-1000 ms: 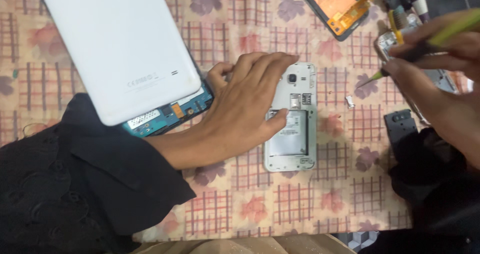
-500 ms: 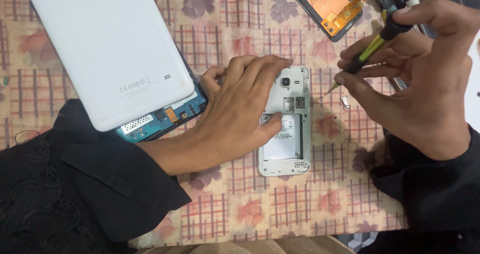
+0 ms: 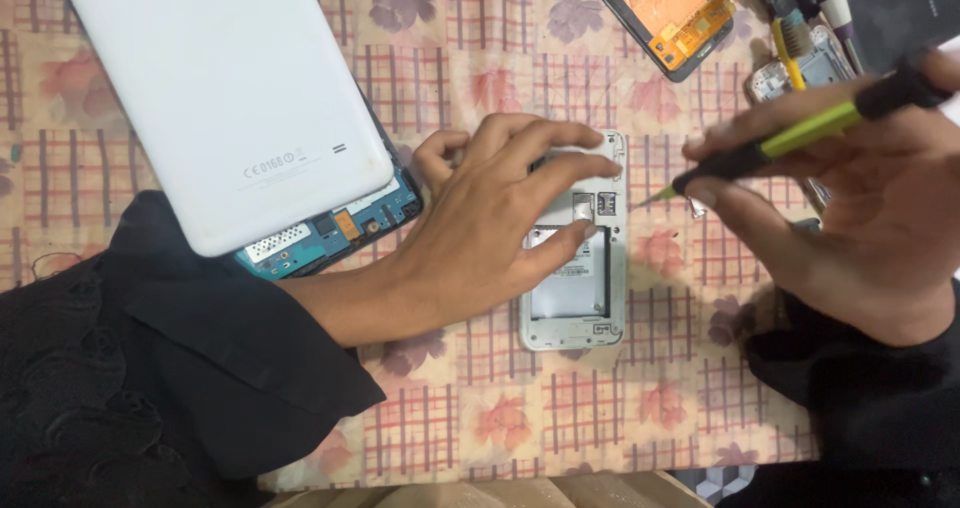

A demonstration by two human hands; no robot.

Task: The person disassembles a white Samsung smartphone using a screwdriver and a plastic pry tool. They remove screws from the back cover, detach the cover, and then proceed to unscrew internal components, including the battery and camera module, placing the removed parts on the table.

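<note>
Right hand (image 3: pixel 860 218) has lowered the screwdriver (image 3: pixel 800 138) toward the phone (image 3: pixel 585 278).

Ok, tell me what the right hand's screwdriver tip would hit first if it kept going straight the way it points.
The right hand aims the green-and-black screwdriver leftward and slightly down. Carried straight on, its tip would likely first meet the open white phone with its back cover off, near the card slots, close to the left hand's fingertips. Height above the phone is unclear.

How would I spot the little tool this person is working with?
Start at the big white tablet back at upper left, then move right past the opened white phone pinned under the left hand. The screwdriver lies in the right hand: a thin stick, yellow-green with black ends, metal tip near the phone's edge.
</note>
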